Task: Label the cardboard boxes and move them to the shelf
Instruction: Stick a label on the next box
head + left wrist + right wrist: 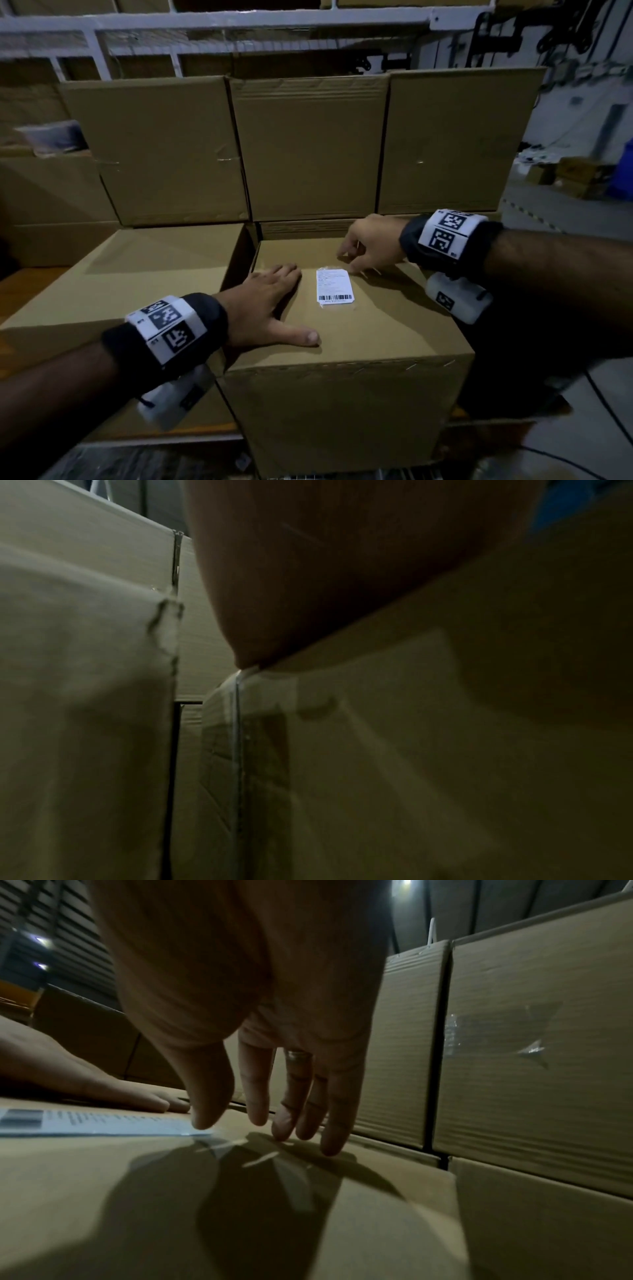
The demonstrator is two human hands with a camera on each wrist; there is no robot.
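A closed cardboard box stands in front of me, with a white barcode label stuck on its top under clear tape. My left hand lies flat on the box top just left of the label, fingers straight and thumb spread. My right hand hovers over the far right of the box top, fingers pointing down and loosely spread, fingertips at the clear tape beside the label. The left wrist view shows only my palm against the box's left edge.
Three more boxes stand stacked behind in a row. Another box sits close on the left, a narrow gap between. A white metal shelf frame runs behind the stack. Floor with small boxes and a blue bin lies to the right.
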